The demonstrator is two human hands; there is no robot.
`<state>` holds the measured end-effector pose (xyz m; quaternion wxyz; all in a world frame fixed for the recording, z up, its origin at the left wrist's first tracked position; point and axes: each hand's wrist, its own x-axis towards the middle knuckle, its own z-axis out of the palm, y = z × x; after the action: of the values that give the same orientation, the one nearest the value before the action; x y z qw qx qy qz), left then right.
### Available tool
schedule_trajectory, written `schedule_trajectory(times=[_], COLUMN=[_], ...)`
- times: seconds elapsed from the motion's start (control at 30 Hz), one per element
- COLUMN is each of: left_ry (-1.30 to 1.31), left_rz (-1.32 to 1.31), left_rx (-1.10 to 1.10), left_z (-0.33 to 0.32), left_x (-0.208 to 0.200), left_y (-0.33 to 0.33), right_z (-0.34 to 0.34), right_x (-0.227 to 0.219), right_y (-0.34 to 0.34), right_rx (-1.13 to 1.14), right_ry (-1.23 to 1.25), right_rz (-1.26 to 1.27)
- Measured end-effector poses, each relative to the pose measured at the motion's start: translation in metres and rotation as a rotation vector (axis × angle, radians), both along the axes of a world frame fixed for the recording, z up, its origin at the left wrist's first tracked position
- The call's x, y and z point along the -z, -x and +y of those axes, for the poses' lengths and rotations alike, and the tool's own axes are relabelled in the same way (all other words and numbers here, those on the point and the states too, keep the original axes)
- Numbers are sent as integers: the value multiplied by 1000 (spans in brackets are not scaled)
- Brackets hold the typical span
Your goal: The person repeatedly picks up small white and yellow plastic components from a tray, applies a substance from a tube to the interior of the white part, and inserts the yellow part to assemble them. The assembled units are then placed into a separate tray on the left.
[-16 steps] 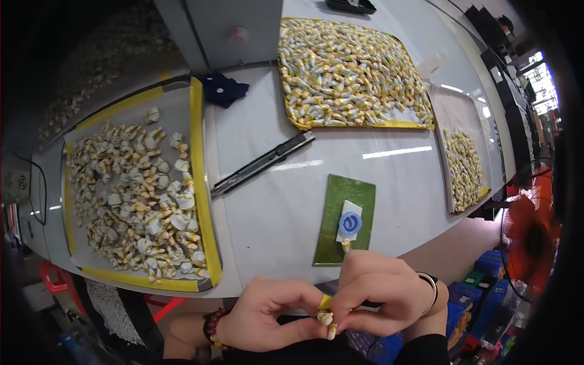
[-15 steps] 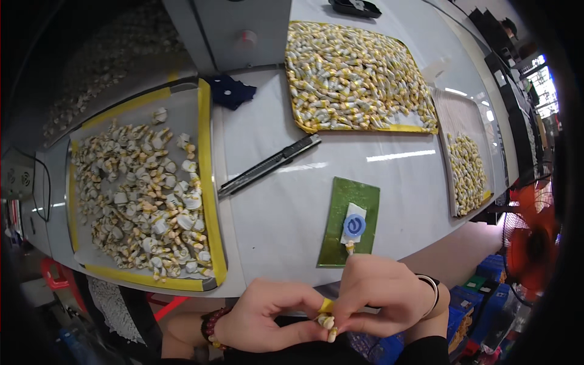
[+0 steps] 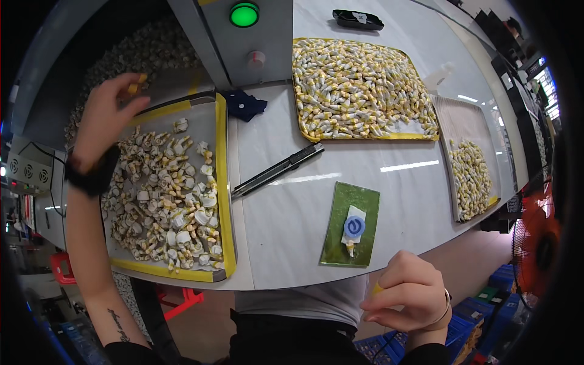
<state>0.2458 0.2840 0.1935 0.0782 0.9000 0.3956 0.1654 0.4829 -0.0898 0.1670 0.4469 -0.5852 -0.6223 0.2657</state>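
The left hand hangs half open at the far end of the left tray, thumb apart, seemingly empty; the right hand curls by the near edge of the table, contents hidden. I'd call this reaching; the next move calls for a light pinch. Knobbly white-and-yellow pieces crowd that tray; rightward lies a glossy green slab.

The held bits are yellow — the mat green, the disc blue.
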Motion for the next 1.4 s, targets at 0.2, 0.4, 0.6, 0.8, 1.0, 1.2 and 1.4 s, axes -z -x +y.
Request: schedule_trajectory(times=[0.2,0.4,0.6,0.8,1.0,1.2,1.4], left_ry=[-165,-220,-559,723,1404,1618,1792], left_rz=[141,213,421,-734,-467,-495,-769], left_rx=[-11,37,-45,277,795,941,760], left_z=[114,103,137,-69,-191,-217,-248], left_x=[55,62,34,-7,-12,45,68], left_y=[8,-7,62,17,20,-7,-24], right_z=[-21,-29,18,62,112,109,108], right_x=[2,0,-28,-8,13,31,32], right_y=[-14,-29,-55,-125,-142,-141,-139], right_rx=[41,82,144,287,222,273,282], right_ry=[-2,37,-63,150,196,196,160], right_rz=[-50,-45,-403,-647,-712,-822,-902])
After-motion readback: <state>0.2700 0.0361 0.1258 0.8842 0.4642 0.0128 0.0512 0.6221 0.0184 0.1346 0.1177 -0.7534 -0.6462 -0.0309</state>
